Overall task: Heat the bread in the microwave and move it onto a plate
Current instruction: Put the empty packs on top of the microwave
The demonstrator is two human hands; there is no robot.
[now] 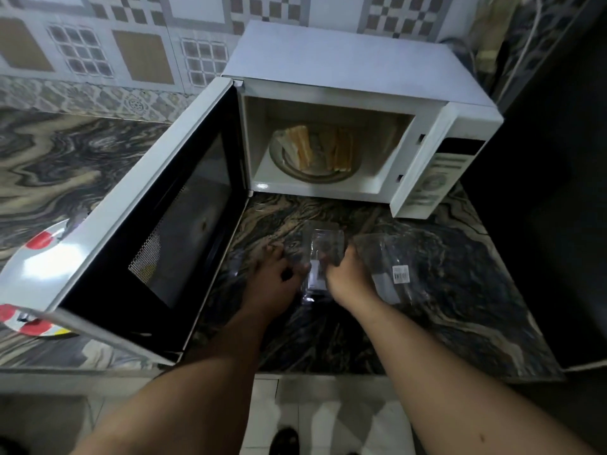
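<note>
Slices of bread [317, 147] lie on the glass turntable [341, 177] inside the white microwave [354, 77], whose door [164, 224] is swung wide open to the left. On the marbled counter in front of it, my left hand [279, 284] and my right hand [345, 277] both grip a clear plastic wrapper [323, 247]. A white plate with red spots [39, 257] sits on the counter at the left, partly hidden behind the open door.
A second clear plastic wrapper with a barcode label [394, 267] lies on the counter right of my right hand. A patterned tiled wall stands behind the microwave. A dark surface borders the counter on the right. The counter's front edge is close to me.
</note>
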